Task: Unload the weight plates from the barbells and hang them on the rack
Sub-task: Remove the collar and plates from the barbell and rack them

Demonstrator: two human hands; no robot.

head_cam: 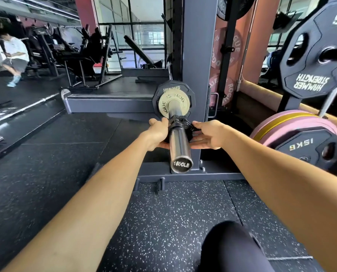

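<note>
A steel barbell sleeve (pixel 180 152) points at me, its end cap marked 1500LB. A black collar clamp (pixel 180 123) sits around the sleeve. Behind it are a small cream Rogue plate (pixel 163 104) and a larger black Hammer plate (pixel 157 91). My left hand (pixel 157 134) holds the collar from the left, fingers under it. My right hand (pixel 208 134) pinches the collar's lever on the right, fingers reaching beneath the sleeve.
A grey rack upright (pixel 199 55) stands just behind the sleeve. At right a plate tree carries a black Hammer Strength plate (pixel 313 61), and a pink plate (pixel 289 124) with a black 15KG plate (pixel 305 148) lower down. Pink Rogue plates (pixel 225 48) hang behind. A person sits at far left (pixel 14 55).
</note>
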